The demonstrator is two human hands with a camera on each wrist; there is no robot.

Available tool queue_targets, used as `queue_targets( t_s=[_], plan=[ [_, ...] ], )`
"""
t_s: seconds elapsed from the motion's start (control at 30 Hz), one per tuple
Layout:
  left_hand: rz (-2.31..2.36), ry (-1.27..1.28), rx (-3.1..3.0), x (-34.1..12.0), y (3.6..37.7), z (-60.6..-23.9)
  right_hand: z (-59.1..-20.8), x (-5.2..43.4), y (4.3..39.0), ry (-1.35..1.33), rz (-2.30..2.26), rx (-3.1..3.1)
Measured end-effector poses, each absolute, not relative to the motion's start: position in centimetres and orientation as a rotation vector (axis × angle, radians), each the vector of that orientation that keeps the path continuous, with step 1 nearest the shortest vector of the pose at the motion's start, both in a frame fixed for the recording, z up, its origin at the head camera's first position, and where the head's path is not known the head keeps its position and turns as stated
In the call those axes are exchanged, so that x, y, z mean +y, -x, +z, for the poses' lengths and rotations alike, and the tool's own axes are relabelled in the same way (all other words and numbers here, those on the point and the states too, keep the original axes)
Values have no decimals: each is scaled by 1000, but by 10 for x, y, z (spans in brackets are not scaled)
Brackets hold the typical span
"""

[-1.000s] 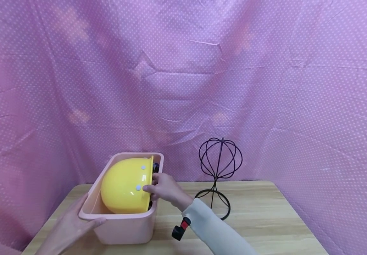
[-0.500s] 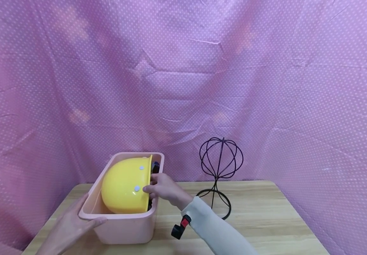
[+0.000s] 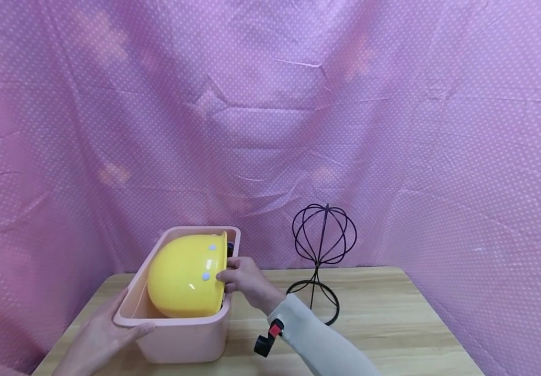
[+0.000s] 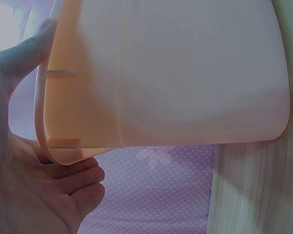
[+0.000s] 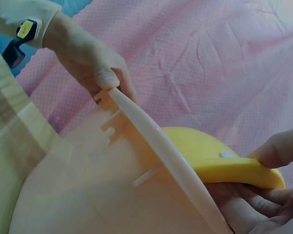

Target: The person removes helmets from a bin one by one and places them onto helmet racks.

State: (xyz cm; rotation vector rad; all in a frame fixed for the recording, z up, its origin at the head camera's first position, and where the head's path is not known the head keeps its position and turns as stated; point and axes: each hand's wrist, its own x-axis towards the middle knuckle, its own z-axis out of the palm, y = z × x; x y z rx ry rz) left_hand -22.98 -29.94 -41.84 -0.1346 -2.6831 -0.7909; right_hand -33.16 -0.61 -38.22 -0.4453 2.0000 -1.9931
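Right fingers (image 5: pixel 278 146): pinching the brim, thumb on the outer face, others tucked under on the hollow side. Right hand (image 3: pixel 249 282) comes in over the bin's right wall. Yellow helmet (image 3: pixel 183 277) lies on its side within the pink bin (image 3: pixel 181 342), crown to the left, hollow to the right. Dark bits (image 3: pixel 230 249) show behind the brim; perhaps liner or strap, too hidden to tell.

Handling, by judgement: hard shell, stiff, light for its bulk, not fragile. Glossy dome likely slippery and too round for one hand; the brim is the better hold, ideally near its middle, since an off-centre pinch may let the shell swing.

Left hand (image 3: pixel 101 331) grasps the bin's near-left corner at the rim, a sound brace. Bin looks like thin plastic, may flex.

Farther right, on the bench (image 3: pixel 373 313): a black wire stand (image 3: pixel 317 269), upright, apart from the bin. Dotted pink curtain (image 3: pixel 270 136) behind.
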Motion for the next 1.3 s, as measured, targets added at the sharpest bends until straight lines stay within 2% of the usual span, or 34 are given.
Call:
queue_targets(
  t_s=[0.57, 0.97, 1.3],
  plan=[
    [-778, 124, -2705, -298, 230, -415, -382, -6, 338, 313, -2273, 1886],
    [-817, 106, -2749, -297, 229, -415, -381, -6, 343, 462, -2257, 1755],
    [-793, 121, -2745, -298, 228, -417, -391, 0, 349, 458, -2252, 1630]
  ],
)
